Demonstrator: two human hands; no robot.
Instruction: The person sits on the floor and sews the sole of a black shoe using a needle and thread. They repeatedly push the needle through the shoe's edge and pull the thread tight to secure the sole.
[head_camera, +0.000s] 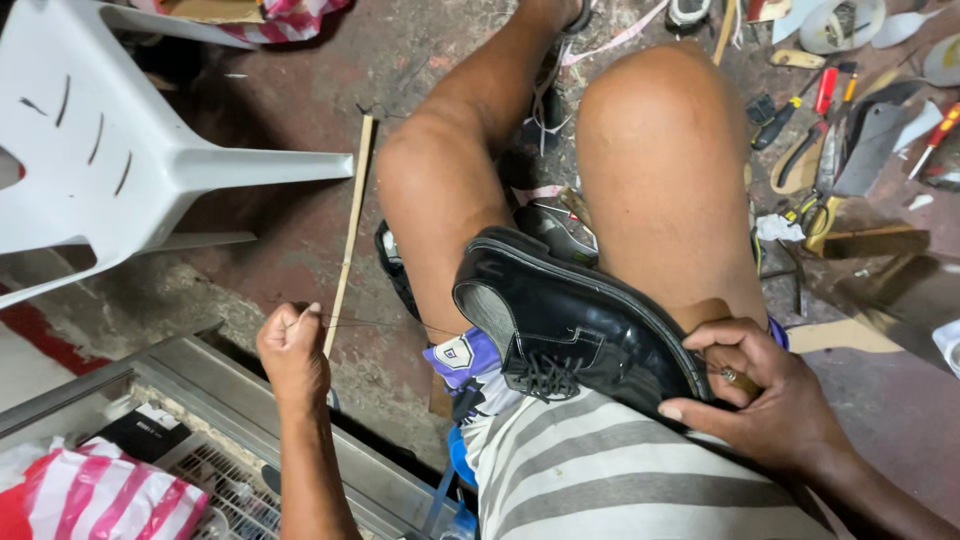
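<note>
A shiny black lace-up shoe lies on its side across my lap, sole edge turned up, heel toward the knees. My right hand grips the shoe at its toe end and pinches a small wooden-handled tool against the sole seam. My left hand is out to the left, fist closed on a thin dark thread that runs taut toward the shoe.
A white plastic chair stands at upper left, a thin wooden stick beside it. Several hand tools, pliers and scraps litter the floor at upper right. A metal-framed case and a striped plastic bag sit at lower left.
</note>
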